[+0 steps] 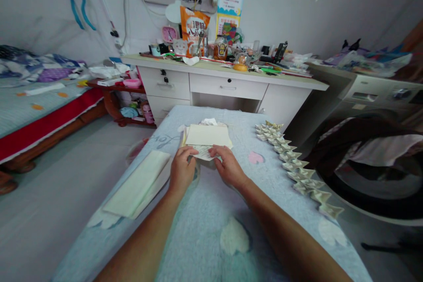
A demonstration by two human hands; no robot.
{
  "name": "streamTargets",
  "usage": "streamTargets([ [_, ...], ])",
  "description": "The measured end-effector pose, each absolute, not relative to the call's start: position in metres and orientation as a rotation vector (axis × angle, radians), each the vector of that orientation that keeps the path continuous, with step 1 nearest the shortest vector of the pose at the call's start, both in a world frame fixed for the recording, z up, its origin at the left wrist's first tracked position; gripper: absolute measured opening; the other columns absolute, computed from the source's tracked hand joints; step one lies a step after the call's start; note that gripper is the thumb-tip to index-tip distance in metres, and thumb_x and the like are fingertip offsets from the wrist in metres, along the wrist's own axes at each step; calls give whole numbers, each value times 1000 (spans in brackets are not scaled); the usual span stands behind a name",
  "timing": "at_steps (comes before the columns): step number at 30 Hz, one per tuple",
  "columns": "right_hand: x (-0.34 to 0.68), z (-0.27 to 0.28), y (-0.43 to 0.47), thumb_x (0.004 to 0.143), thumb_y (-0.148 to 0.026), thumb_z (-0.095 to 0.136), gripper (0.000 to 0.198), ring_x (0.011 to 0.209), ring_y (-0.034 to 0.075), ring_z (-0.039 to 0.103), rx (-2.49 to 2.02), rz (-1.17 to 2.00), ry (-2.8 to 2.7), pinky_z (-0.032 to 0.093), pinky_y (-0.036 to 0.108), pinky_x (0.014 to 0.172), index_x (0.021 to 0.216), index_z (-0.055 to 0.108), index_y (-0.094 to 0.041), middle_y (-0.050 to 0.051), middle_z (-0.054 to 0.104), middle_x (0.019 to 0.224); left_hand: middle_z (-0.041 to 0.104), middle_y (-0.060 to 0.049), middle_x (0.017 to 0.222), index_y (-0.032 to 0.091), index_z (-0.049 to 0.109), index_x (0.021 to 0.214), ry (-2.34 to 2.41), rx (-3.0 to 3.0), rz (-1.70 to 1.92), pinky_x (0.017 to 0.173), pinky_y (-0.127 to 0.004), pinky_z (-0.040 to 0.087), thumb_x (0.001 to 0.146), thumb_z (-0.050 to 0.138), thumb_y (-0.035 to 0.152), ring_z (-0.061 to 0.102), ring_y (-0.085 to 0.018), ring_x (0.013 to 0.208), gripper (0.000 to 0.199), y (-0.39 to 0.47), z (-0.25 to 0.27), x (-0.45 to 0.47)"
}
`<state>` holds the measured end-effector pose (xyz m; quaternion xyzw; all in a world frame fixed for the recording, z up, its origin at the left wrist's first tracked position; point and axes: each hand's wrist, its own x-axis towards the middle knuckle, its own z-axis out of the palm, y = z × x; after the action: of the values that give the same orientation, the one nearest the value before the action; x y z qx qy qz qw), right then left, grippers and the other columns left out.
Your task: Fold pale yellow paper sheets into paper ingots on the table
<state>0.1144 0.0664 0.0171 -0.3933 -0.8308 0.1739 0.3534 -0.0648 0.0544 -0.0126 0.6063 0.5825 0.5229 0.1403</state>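
Note:
My left hand (182, 168) and my right hand (230, 167) pinch the two sides of a small folded paper (202, 153) with printed or written lines, held low over the cloth-covered table (201, 229). Just beyond it lies a stack of cream paper sheets (209, 134), with a crumpled white piece behind. Larger pale folded sheets (139, 185) rest to the left of my left arm. Along the right side runs an overlapping row of folded paper pieces (295, 165), shaped like small boats.
A white desk (228, 86) crowded with jars, a snack bag (194, 28) and small items stands against the wall. At right is a washing machine (376, 97) with dark and white cloth at its door. A bed (42, 97) and a low shelf (127, 97) are on the left.

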Motion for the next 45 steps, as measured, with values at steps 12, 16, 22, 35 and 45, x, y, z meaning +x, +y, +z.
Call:
streamTargets([
  [12, 150, 3, 76, 71, -4, 52, 52, 122, 25, 41, -1191, 139, -2136, 33, 43, 103, 120, 59, -20, 10, 51, 130, 66, -3, 89, 20, 63, 88, 1587, 2139, 1375, 83, -31, 48, 82, 50, 12, 62, -18, 90, 16, 31, 7, -51],
  [16, 165, 1, 73, 76, 1, 47, 44, 113, 21, 50, -1105, 182, -2162, 41, 39, 98, 106, 69, -22, 10, 58, 123, 65, -4, 94, 20, 64, 95, 1409, 2427, 1350, 84, -30, 48, 83, 51, 11, 61, -18, 91, 19, 16, 12, -42],
  [22, 197, -2, 48, 80, -14, 61, 32, 111, 24, 57, -1070, 266, -2160, 47, 41, 93, 110, 68, -23, 11, 59, 123, 51, -11, 128, 21, 54, 125, 1547, 2512, 1286, 100, -44, 39, 72, 63, 12, 50, -27, 112, 55, 9, 18, -42],
  [35, 204, -4, 7, 78, -10, 59, 42, 116, 22, 57, -1031, 579, -2187, 48, 38, 97, 117, 63, -22, 12, 57, 128, 69, -8, 109, 19, 67, 99, 1027, 2531, 714, 94, -40, 43, 73, 67, 23, 59, -24, 106, 27, 16, 8, -41],
  [45, 208, -3, 5, 72, -11, 64, 43, 118, 24, 55, -1047, 534, -2448, 44, 38, 102, 114, 66, -18, 13, 58, 128, 65, -8, 115, 20, 63, 110, 1182, 2520, 278, 95, -35, 45, 67, 56, 2, 58, -23, 111, 47, 1, 21, -35],
])
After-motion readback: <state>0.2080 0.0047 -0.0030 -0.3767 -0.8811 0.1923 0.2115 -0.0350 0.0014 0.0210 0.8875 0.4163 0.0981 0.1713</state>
